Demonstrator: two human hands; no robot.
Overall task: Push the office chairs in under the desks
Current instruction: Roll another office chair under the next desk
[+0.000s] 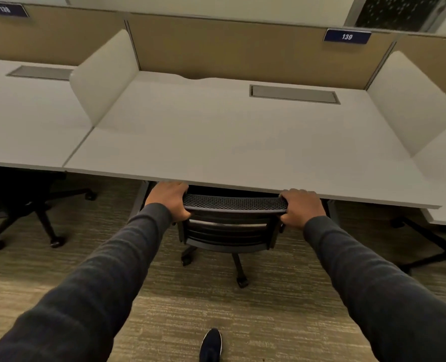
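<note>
A black mesh-backed office chair [232, 220] stands at the front edge of the white desk [216, 142] marked 139. Its seat is hidden under the desktop, and only the backrest and wheeled base show. My left hand [169, 201] grips the left top corner of the backrest. My right hand [301, 207] grips the right top corner. Both hands sit right at the desk's front edge.
Another black chair [20, 210] sits under the left desk [26, 121]. A third chair's base [431, 244] shows at the right. White side dividers [104, 77] and tan back panels [242, 45] bound each desk. Carpet floor and my dark shoe [211, 346] lie below.
</note>
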